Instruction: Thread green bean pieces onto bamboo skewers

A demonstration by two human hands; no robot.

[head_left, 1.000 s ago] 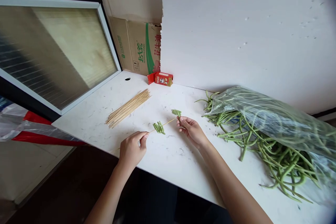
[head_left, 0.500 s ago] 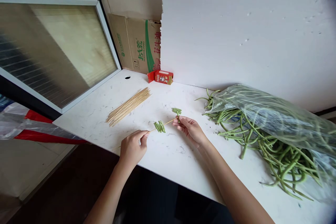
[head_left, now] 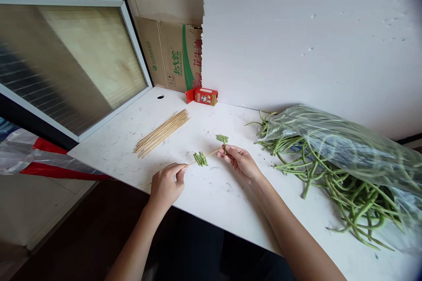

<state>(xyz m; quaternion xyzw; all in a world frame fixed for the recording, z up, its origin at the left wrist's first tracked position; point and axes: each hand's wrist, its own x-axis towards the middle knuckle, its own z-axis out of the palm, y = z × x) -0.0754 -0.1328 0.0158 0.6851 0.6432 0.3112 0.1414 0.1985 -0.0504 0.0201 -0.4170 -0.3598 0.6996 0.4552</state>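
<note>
My left hand [head_left: 166,183] pinches the near end of a thin bamboo skewer [head_left: 211,153] that slants up to the right over the white counter [head_left: 211,193]. A small bunch of short green bean pieces [head_left: 200,158] is threaded on its middle. My right hand [head_left: 241,161] is closed on folded bean pieces [head_left: 222,139] at the skewer's far tip.
A bundle of bare bamboo skewers [head_left: 161,134] lies to the left. Long green beans spill from a clear plastic bag [head_left: 332,153] on the right. A small red carton [head_left: 202,96] and a cardboard box [head_left: 173,57] stand at the back. A glass-topped cabinet [head_left: 66,61] sits on the left.
Almost nothing has moved. The hands and skewer have shifted very slightly as the camera tilted; both grips are the same.
</note>
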